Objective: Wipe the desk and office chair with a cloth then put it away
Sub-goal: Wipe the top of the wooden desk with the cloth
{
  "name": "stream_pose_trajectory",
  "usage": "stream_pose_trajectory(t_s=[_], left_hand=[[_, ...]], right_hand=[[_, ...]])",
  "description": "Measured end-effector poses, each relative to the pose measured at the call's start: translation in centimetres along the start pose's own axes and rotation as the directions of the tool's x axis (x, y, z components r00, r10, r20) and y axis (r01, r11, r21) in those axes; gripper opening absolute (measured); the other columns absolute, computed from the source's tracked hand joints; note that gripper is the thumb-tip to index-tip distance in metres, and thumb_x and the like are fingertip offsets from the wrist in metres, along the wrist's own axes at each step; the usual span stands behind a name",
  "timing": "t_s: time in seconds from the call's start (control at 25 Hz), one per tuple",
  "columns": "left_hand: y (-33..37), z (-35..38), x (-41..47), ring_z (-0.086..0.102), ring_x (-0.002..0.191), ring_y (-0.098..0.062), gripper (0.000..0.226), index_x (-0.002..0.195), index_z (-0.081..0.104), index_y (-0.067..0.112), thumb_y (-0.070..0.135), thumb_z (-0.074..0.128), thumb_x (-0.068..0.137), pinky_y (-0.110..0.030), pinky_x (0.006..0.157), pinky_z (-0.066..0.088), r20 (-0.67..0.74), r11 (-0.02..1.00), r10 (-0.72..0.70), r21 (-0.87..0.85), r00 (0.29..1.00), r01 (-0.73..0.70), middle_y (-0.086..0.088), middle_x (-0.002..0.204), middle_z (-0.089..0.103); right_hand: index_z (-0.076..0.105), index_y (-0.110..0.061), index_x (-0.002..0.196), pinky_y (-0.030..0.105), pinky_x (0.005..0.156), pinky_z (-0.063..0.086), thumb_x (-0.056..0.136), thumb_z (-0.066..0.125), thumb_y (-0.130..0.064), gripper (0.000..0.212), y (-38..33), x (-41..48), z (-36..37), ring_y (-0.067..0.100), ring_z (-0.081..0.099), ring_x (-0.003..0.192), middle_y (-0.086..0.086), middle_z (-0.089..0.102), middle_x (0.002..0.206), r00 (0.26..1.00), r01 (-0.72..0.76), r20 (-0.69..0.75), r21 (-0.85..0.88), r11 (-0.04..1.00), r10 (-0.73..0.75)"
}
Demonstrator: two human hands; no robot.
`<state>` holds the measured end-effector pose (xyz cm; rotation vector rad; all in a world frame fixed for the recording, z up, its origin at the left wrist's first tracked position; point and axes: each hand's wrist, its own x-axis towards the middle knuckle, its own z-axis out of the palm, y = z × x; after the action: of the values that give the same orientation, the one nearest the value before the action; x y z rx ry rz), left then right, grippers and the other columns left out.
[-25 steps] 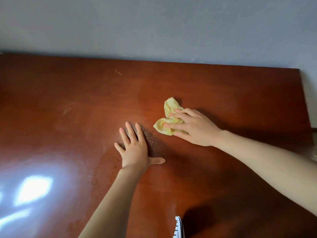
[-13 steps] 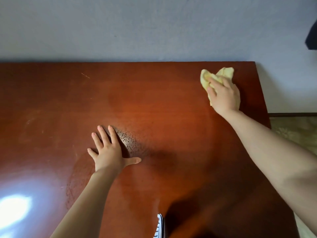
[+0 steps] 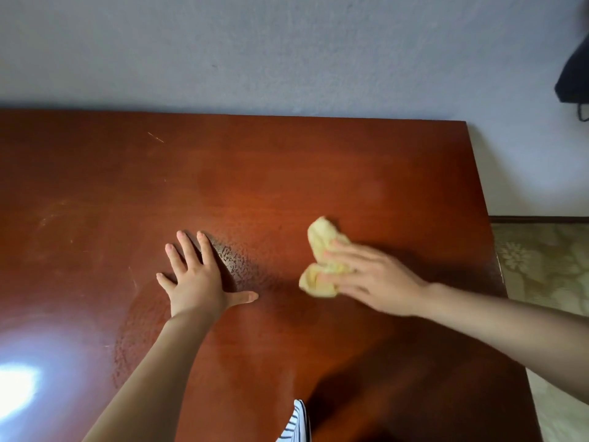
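A glossy red-brown wooden desk fills most of the view. A crumpled yellow cloth lies on it right of centre. My right hand presses down on the cloth with straight, blurred fingers. My left hand rests flat on the desk left of the cloth, fingers spread. A damp, beaded patch of the surface shows between and below my hands. No office chair is in view.
A grey wall runs behind the desk. The desk's right edge drops to a patterned floor. A dark object hangs at the upper right. Striped fabric shows at the near edge. Window glare lies at lower left.
My right hand swept the cloth from the desk's middle to the far right corner, then back toward the middle right. My left hand stayed flat in place.
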<state>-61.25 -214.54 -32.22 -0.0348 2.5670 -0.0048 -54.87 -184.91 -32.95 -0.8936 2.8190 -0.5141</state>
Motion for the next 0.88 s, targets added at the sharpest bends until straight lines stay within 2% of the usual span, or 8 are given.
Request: stream_pose_trajectory(t_s=[0.08, 0.16, 0.24, 0.32, 0.4, 0.52, 0.72, 0.88], left_hand=[[0.1, -0.1, -0.1, -0.015, 0.143, -0.037, 0.15, 0.145, -0.025, 0.012, 0.084, 0.061, 0.046, -0.06, 0.111, 0.016, -0.008, 1.0, 0.002, 0.007, 1.0, -0.002, -0.015, 0.154, -0.027], [0.2, -0.3, -0.3, -0.013, 0.144, -0.037, 0.15, 0.145, -0.024, 0.012, 0.086, 0.06, 0.046, -0.059, 0.111, 0.018, -0.012, 0.999, 0.006, 0.032, 1.0, -0.005, -0.015, 0.154, -0.025], [0.2, -0.5, -0.4, -0.009, 0.144, -0.038, 0.149, 0.145, -0.022, 0.01, 0.088, 0.057, 0.046, -0.057, 0.111, 0.021, -0.016, 0.997, 0.01, 0.077, 1.0, -0.009, -0.016, 0.155, -0.02], [0.1, -0.7, -0.6, -0.003, 0.145, -0.039, 0.147, 0.146, -0.019, 0.008, 0.091, 0.052, 0.047, -0.055, 0.111, 0.022, -0.029, 0.987, 0.015, 0.157, 0.999, -0.01, -0.019, 0.156, -0.014], [-0.1, -1.0, -0.5, 0.003, 0.144, -0.04, 0.145, 0.146, -0.017, 0.007, 0.094, 0.046, 0.049, -0.055, 0.112, 0.019, -0.046, 0.969, 0.034, 0.246, 0.998, -0.021, -0.021, 0.156, -0.008], [-0.9, -1.4, -0.3, 0.012, 0.143, -0.039, 0.144, 0.147, -0.013, 0.006, 0.094, 0.044, 0.049, -0.057, 0.112, 0.013, -0.06, 0.943, 0.099, 0.323, 0.993, -0.074, -0.022, 0.156, -0.001], [-2.7, -1.8, 0.0, 0.019, 0.14, -0.037, 0.142, 0.147, -0.014, 0.009, 0.092, 0.048, 0.05, -0.058, 0.113, 0.011, -0.065, 0.903, 0.219, 0.391, 0.973, -0.177, -0.019, 0.156, 0.001], [-4.6, -1.8, 0.3, 0.017, 0.139, -0.03, 0.133, 0.149, -0.014, 0.019, 0.089, 0.048, 0.055, -0.057, 0.113, 0.007, -0.091, 0.909, 0.297, 0.331, 0.951, -0.253, -0.012, 0.157, -0.003]], right_hand=[[0.065, -0.029, 0.121, 0.042, 0.106, 0.042, 0.093, 0.059, -0.028, 0.029, -0.7, -0.3, -0.5, 0.023, 0.042, 0.134, 0.003, 0.054, 0.138, 0.97, 0.216, 0.105, 0.031, 0.976, -0.218], [0.067, -0.028, 0.118, 0.041, 0.103, 0.044, 0.088, 0.065, -0.023, 0.03, 0.3, 1.2, -1.6, 0.022, 0.048, 0.129, 0.004, 0.057, 0.134, 0.946, 0.307, 0.107, 0.001, 0.952, -0.305], [0.066, -0.028, 0.118, 0.044, 0.104, 0.044, 0.085, 0.07, -0.018, 0.034, 1.8, 4.0, -2.6, 0.024, 0.048, 0.129, 0.005, 0.056, 0.135, 0.975, 0.206, 0.089, -0.036, 0.978, -0.203], [0.057, -0.032, 0.128, 0.043, 0.112, 0.033, 0.092, 0.061, -0.023, 0.037, 3.7, 7.1, -3.4, 0.021, 0.034, 0.139, 0.0, 0.044, 0.146, 0.996, -0.006, 0.091, -0.024, 1.0, 0.008], [0.048, -0.037, 0.136, 0.041, 0.116, 0.025, 0.098, 0.05, -0.029, 0.039, 5.9, 10.0, -4.0, 0.016, 0.019, 0.145, -0.007, 0.03, 0.153, 0.984, -0.161, 0.078, -0.024, 0.987, 0.163], [0.045, -0.037, 0.139, 0.045, 0.112, 0.029, 0.1, 0.043, -0.029, 0.039, 8.4, 14.4, -5.0, 0.017, 0.014, 0.146, -0.006, 0.025, 0.156, 0.946, -0.325, 0.021, -0.003, 0.946, 0.325], [0.043, -0.032, 0.142, 0.041, 0.107, 0.033, 0.102, 0.04, -0.026, 0.04, 7.4, 21.7, -3.6, 0.021, 0.014, 0.146, 0.0, 0.027, 0.155, 0.863, -0.494, -0.118, 0.012, 0.869, 0.492], [0.038, -0.03, 0.145, 0.04, 0.112, 0.024, 0.102, 0.038, -0.026, 0.043, 5.0, 26.5, -2.6, 0.025, 0.012, 0.146, 0.003, 0.023, 0.157, 0.888, -0.453, -0.082, 0.006, 0.892, 0.452]])
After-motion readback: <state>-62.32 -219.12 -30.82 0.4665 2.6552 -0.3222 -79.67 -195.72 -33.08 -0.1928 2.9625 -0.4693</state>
